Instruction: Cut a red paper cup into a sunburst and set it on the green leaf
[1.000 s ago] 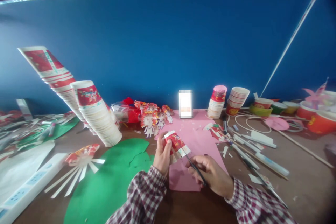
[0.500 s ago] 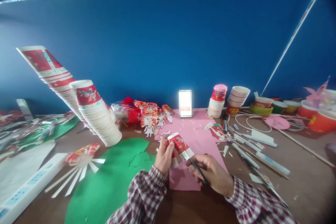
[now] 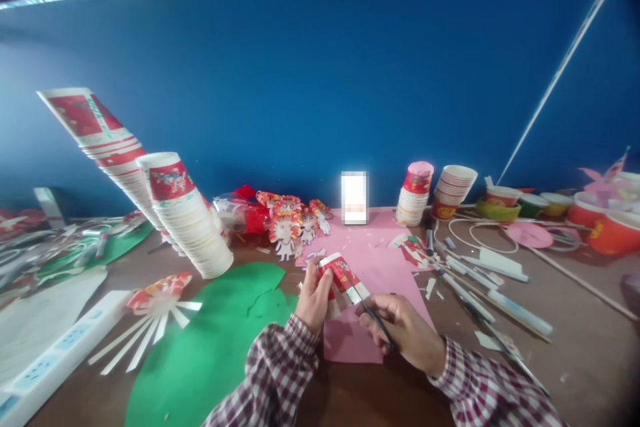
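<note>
My left hand [image 3: 314, 295] pinches a red-and-white printed paper cup [image 3: 341, 273] that is cut into flaps, holding it above a pink sheet [image 3: 370, 247]. My right hand [image 3: 400, 327] is closed round a pair of dark-handled scissors [image 3: 377, 323]. Their blades lie across the cup's printed side, pointing up and left. The handle loops are mostly hidden by my fingers. Left of my hands a green paper sheet [image 3: 200, 340] lies on the table, and several paper cut-out figures [image 3: 286, 233] stand just behind the pink sheet's left edge.
Two tall leaning stacks of paper cups [image 3: 187, 220] rise at the left, beside a white power strip [image 3: 70, 347] and a cup cut into strips [image 3: 160, 300]. Shorter cup stacks [image 3: 414, 197] stand at the back right. Markers [image 3: 520, 312], sticks and paper bowls [image 3: 617, 230] lie further right.
The scissor blades have moved up and left onto the cup's printed side; before, they were at its lower edge. Both hands stay nearly in place.
</note>
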A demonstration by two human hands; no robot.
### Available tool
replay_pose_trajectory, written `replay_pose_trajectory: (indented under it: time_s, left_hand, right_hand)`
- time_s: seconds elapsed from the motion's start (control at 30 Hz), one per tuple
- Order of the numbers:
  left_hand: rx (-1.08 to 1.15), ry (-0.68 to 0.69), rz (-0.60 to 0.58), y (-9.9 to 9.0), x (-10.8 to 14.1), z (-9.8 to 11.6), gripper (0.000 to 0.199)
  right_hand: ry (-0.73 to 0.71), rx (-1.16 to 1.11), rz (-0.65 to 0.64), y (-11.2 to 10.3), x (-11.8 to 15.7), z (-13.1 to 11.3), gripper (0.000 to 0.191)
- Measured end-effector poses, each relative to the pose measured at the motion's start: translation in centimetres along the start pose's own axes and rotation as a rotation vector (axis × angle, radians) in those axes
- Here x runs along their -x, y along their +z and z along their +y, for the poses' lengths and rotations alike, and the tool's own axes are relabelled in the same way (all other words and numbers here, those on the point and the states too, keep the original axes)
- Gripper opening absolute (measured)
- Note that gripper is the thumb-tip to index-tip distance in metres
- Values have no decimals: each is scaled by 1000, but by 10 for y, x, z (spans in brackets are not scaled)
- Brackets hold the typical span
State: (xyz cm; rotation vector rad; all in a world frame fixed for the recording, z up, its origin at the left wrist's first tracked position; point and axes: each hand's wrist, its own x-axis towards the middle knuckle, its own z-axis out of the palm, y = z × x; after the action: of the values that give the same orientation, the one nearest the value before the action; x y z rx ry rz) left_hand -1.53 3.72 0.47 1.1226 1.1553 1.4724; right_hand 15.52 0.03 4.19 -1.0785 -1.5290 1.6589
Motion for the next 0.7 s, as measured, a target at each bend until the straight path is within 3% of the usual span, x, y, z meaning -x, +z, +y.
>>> replay_pose_trajectory:
  time_s: [0.37,0.7]
  left_hand:
    - [-261,131,-25,-2,-1,9,29]
    - [-223,110,-67,2,4,16,28]
  right_hand:
    - [51,-29,-17,-1,2,-1,38]
    - [9,-5,-34,-4,2,-4,34]
